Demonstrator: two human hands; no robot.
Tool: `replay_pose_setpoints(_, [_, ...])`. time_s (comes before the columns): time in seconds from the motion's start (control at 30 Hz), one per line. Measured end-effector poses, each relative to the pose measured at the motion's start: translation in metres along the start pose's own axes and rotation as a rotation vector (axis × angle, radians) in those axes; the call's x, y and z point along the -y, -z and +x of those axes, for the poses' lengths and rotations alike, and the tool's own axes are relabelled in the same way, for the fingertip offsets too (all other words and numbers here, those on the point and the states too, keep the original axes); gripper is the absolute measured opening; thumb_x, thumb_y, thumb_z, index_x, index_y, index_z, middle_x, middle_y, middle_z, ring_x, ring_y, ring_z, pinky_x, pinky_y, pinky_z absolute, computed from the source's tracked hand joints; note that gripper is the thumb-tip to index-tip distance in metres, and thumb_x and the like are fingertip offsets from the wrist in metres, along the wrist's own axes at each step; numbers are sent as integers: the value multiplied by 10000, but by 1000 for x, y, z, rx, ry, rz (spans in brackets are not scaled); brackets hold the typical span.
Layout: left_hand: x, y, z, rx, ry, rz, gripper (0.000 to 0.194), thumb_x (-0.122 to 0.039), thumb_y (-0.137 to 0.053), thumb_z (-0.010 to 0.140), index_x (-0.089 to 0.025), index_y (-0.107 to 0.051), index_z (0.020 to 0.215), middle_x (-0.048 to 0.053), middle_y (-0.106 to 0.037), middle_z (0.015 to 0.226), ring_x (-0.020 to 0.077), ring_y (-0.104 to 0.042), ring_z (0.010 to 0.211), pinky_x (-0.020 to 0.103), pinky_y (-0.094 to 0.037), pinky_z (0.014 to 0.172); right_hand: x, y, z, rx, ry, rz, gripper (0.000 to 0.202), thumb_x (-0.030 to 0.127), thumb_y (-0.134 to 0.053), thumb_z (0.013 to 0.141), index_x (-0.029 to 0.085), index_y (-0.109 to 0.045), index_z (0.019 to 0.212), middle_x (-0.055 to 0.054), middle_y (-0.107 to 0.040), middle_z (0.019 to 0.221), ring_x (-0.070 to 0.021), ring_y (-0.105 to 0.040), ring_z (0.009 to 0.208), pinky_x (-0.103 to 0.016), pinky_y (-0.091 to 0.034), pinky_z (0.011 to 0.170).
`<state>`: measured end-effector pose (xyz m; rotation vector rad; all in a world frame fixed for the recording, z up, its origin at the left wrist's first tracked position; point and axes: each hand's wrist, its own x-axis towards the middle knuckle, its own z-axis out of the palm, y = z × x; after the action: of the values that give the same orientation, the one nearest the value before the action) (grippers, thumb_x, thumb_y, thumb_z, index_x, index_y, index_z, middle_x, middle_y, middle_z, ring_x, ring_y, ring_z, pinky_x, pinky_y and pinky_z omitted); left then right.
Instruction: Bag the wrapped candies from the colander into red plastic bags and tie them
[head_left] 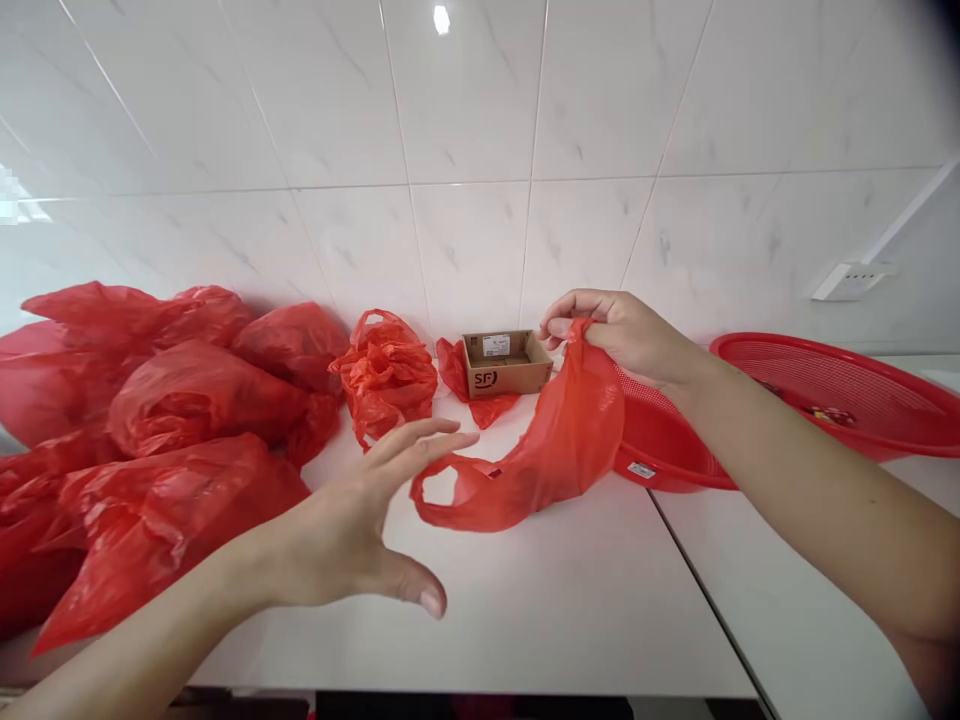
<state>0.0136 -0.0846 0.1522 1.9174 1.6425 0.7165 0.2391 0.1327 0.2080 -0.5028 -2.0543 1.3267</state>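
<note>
A thin red plastic bag [540, 460] hangs from my right hand [615, 330], whose thumb and fingers pinch it near the top. The bag's lower part droops to the left over the white table, with one handle loop spread out. My left hand [360, 520] is open, thumb well apart from the fingers, just left of that loop; it holds nothing. Behind the bag, close to my right fingertips, sits a small open cardboard box [510, 378] marked "SF". Part of a red plastic basket [667, 440] shows beneath my right forearm.
Several filled red bags [202, 400] are heaped on the left. A crumpled bundle of red bags [386, 370] lies beside the box. At the right, another red mesh basket [885, 390] holds small colourful items. A tiled wall bounds the back, and a seam crosses the white table [600, 600].
</note>
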Motion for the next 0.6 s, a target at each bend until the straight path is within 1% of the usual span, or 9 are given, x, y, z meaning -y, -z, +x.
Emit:
replay_pose_setpoints(0.07, [5, -12, 7, 18, 24, 81, 989, -537, -818, 585, -443, -340, 1445, 42, -338, 1521, 389, -351, 1337, 530, -353, 1056, -4, 0, 0, -4, -4, 16, 117, 283, -691, 779, 177, -649, 807, -28, -666, 857, -120, -592, 713, -284, -482, 686])
replay_pose_setpoints(0.17, [14, -16, 23, -1, 78, 61, 438, -513, -545, 867, -321, -608, 1255, 73, -613, 1219, 297, -574, 1079, 436, -449, 922, -8, 4, -1, -13, -10, 20, 82, 250, -678, 787, 175, -647, 797, -33, -666, 850, -130, -600, 742, -284, -494, 682])
replay_pose_setpoints(0.2, [16, -12, 28, -37, 104, 24, 377, -499, -465, 911, -278, -683, 1126, 71, -660, 1093, 272, -606, 982, 405, -466, 864, -8, 6, -3, -29, -2, 17, 73, 242, -675, 789, 175, -649, 795, -35, -664, 849, -135, -603, 753, -282, -498, 674])
replay_pose_setpoints(0.27, [15, 0, 32, -147, 151, -52, 396, -505, -427, 924, -240, -718, 966, 59, -685, 962, 248, -620, 874, 367, -473, 786, -5, 11, -6, -79, 23, 10, 58, 235, -670, 798, 179, -653, 803, -36, -660, 859, -143, -609, 771, -276, -504, 654])
replay_pose_setpoints(0.37, [17, 8, 31, -175, 174, -14, 366, -485, -549, 861, -292, -653, 1154, 48, -671, 1082, 267, -611, 959, 369, -469, 813, -3, 16, -11, -115, 39, -6, 52, 240, -668, 805, 189, -660, 810, -39, -657, 878, -149, -614, 781, -275, -511, 644])
replay_pose_setpoints(0.43, [27, -6, 31, -4, 196, 89, 605, -421, -666, 769, -345, -509, 1349, 65, -597, 1269, 314, -567, 1104, 418, -453, 887, -7, 16, -13, -101, 17, -22, 66, 252, -678, 802, 188, -662, 806, -42, -660, 878, -151, -620, 779, -290, -519, 671])
replay_pose_setpoints(0.5, [40, -37, 36, 173, 239, 133, 886, -379, -739, 670, -345, -348, 1464, 104, -468, 1428, 368, -492, 1225, 483, -416, 957, -15, 13, -12, -88, -13, -26, 95, 275, -695, 794, 187, -662, 809, -42, -666, 881, -151, -625, 772, -308, -522, 699])
replay_pose_setpoints(0.57, [52, -74, 48, 194, 247, 68, 979, -443, -741, 655, -310, -267, 1501, 135, -384, 1488, 377, -446, 1280, 494, -399, 992, -24, 9, -10, -93, -25, -14, 124, 299, -705, 790, 187, -661, 824, -41, -670, 881, -149, -627, 763, -315, -520, 708])
replay_pose_setpoints(0.6, [56, -91, 55, 145, 207, 16, 906, -462, -706, 693, -295, -303, 1487, 135, -390, 1484, 360, -441, 1289, 476, -397, 1002, -27, 8, -10, -99, -23, -7, 131, 304, -703, 792, 187, -660, 830, -40, -670, 879, -147, -626, 762, -315, -519, 708])
